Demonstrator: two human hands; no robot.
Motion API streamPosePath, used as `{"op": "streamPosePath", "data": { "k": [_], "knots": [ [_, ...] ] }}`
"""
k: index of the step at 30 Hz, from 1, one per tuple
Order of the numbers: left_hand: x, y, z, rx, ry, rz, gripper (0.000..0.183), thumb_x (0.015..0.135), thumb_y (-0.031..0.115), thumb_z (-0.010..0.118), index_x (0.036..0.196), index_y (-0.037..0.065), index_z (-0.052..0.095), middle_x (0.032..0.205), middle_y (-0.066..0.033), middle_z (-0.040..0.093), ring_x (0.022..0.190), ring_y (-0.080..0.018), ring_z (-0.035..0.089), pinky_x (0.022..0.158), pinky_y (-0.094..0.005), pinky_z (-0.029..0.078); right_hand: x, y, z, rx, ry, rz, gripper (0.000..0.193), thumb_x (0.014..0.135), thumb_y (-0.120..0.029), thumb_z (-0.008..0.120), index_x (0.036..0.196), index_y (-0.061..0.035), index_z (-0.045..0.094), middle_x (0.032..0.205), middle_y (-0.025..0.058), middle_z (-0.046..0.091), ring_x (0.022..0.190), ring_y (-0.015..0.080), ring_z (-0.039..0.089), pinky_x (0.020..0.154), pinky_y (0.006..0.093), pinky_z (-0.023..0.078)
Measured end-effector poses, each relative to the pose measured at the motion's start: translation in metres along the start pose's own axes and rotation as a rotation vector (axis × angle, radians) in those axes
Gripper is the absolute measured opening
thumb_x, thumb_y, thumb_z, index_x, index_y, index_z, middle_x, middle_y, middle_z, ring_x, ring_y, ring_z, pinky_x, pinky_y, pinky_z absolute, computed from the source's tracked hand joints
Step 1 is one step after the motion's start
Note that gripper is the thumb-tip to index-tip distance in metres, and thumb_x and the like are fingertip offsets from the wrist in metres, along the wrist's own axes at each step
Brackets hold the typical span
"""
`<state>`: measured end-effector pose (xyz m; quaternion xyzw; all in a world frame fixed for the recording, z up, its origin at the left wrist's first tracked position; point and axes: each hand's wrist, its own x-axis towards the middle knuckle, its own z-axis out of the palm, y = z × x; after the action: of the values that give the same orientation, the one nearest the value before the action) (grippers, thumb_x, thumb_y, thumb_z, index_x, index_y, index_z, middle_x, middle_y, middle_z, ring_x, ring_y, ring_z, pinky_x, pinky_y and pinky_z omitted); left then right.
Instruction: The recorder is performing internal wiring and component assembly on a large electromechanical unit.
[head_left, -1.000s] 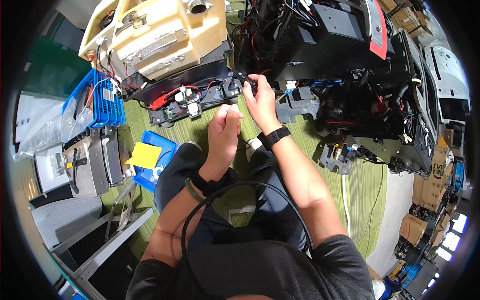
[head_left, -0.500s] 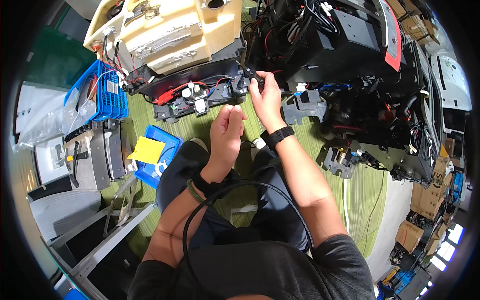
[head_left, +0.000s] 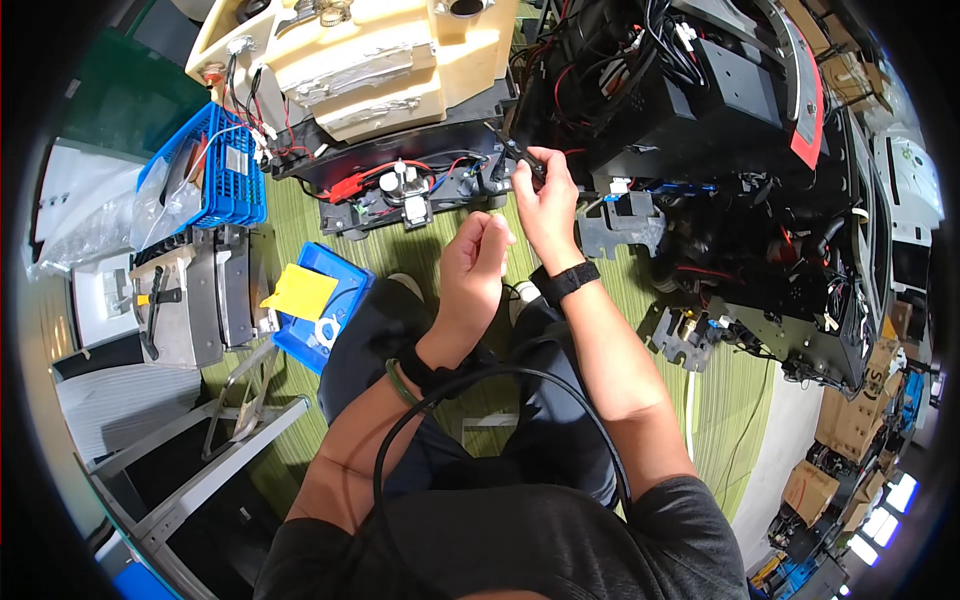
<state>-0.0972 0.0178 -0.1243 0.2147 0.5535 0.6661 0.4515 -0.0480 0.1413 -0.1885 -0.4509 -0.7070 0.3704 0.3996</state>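
I sit on a green mat before an opened machine. My right hand [head_left: 545,195], with a black watch on its wrist, pinches a small black part [head_left: 520,155] among the wires at the edge of the black frame [head_left: 420,195]. My left hand [head_left: 475,260] hovers just below and to the left, fingers curled loosely, holding nothing that I can see. A cream-coloured tank [head_left: 370,60] rests on top of the frame. Red and black wires [head_left: 385,175] run across the frame near both hands.
A blue basket [head_left: 225,170] with parts stands at the left, a small blue tray [head_left: 325,305] with a yellow note beside my left knee. Grey metal housing [head_left: 195,300] lies left. A large black wired assembly [head_left: 720,120] fills the right. A black cable [head_left: 480,385] loops over my lap.
Both hands have shifted slightly up toward the frame; the right hand stays on the small black part, and the left hand has moved a little closer under it.
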Motion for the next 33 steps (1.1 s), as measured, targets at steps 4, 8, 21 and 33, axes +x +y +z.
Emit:
{"op": "streamPosePath", "data": {
  "k": [4, 8, 21, 33],
  "knots": [
    [0.000, -0.001, 0.000, -0.028, -0.011, 0.001, 0.021, 0.095, 0.021, 0.046, 0.080, 0.007, 0.050, 0.065, 0.0055, 0.041, 0.056, -0.0021, 0.034, 0.051, -0.0179, 0.027, -0.001, -0.003, -0.001, 0.004, -0.016, 0.013, 0.022, 0.082, -0.014, 0.058, 0.097, 0.0009, 0.053, 0.085, 0.0179, 0.059, 0.077, 0.0314, 0.059, 0.070, 0.0388, 0.047],
    [0.000, -0.003, 0.000, -0.023, -0.010, 0.002, 0.021, 0.095, 0.020, 0.046, 0.080, 0.007, 0.050, 0.067, 0.0048, 0.043, 0.057, -0.0022, 0.035, 0.051, -0.0180, 0.028, -0.001, -0.002, 0.000, 0.018, 0.001, -0.008, 0.022, 0.081, -0.014, 0.059, 0.097, 0.0007, 0.053, 0.085, 0.0177, 0.059, 0.077, 0.0304, 0.059, 0.068, 0.0378, 0.048],
    [-0.014, 0.001, 0.004, 0.045, -0.060, -0.058, 0.023, 0.097, 0.019, 0.043, 0.079, 0.006, 0.050, 0.064, 0.0050, 0.040, 0.056, -0.0019, 0.034, 0.050, -0.0182, 0.030, -0.003, 0.032, 0.007, -0.091, -0.202, 0.068, 0.022, 0.081, -0.017, 0.060, 0.093, 0.0013, 0.055, 0.079, 0.0191, 0.063, 0.072, 0.0304, 0.063, 0.065, 0.0369, 0.049],
    [-0.021, -0.013, 0.000, 0.121, -0.055, -0.004, 0.017, 0.095, 0.013, 0.047, 0.082, 0.003, 0.052, 0.067, 0.0059, 0.044, 0.059, 0.0003, 0.035, 0.052, -0.0177, 0.030, -0.020, 0.111, 0.037, -0.303, -0.416, 0.179, 0.024, 0.082, -0.017, 0.058, 0.097, 0.0010, 0.053, 0.088, 0.0235, 0.062, 0.082, 0.0380, 0.061, 0.072, 0.0442, 0.048]
  ]
}}
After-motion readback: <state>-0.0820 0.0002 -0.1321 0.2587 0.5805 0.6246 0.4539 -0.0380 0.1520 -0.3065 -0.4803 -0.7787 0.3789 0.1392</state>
